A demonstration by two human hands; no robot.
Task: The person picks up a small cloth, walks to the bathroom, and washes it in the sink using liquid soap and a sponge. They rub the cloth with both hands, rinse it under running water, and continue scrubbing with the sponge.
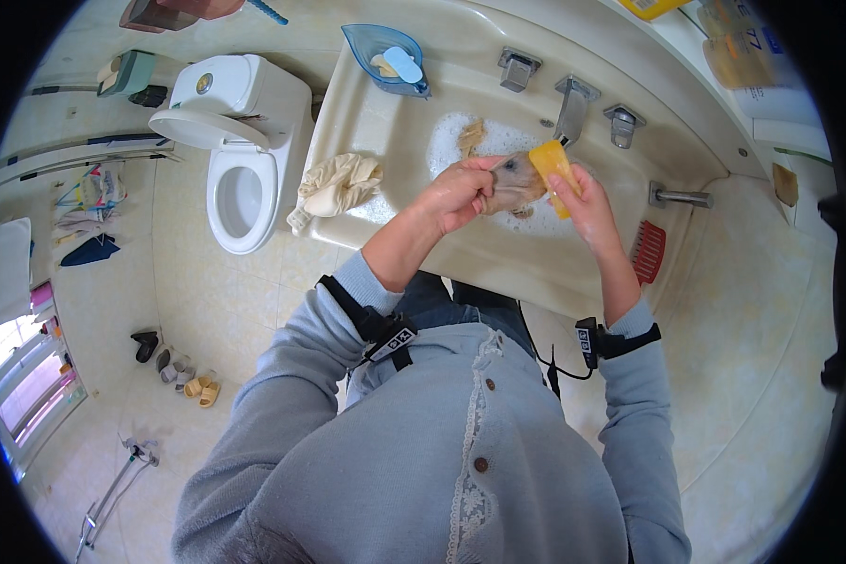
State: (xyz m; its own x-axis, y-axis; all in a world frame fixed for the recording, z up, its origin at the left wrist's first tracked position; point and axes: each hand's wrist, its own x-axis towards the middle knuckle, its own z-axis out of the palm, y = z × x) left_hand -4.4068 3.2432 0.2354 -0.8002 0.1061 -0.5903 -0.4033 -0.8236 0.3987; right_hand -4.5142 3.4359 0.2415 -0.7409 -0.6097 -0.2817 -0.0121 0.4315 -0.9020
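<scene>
My left hand (458,192) grips the left end of a wet, beige cloth (511,185) that looks thin and bears a dark mark. In my right hand (586,204) is a yellow bar of soap (555,176), pressed against the cloth's right end. Both hands are over the basin of a cream sink (409,141). White suds (445,144) lie in the basin under the cloth. Another tan piece of cloth (471,136) rests among the suds. A bunched cream cloth (340,185) lies on the sink's left rim, partly hanging over its front corner.
A blue leaf-shaped soap dish (388,60) holding soap pieces stands at the sink's back left. Behind the basin are a metal spout (572,109) and two handles. A red comb (648,252) lies at the right rim. A white toilet (243,190) with raised lid stands left.
</scene>
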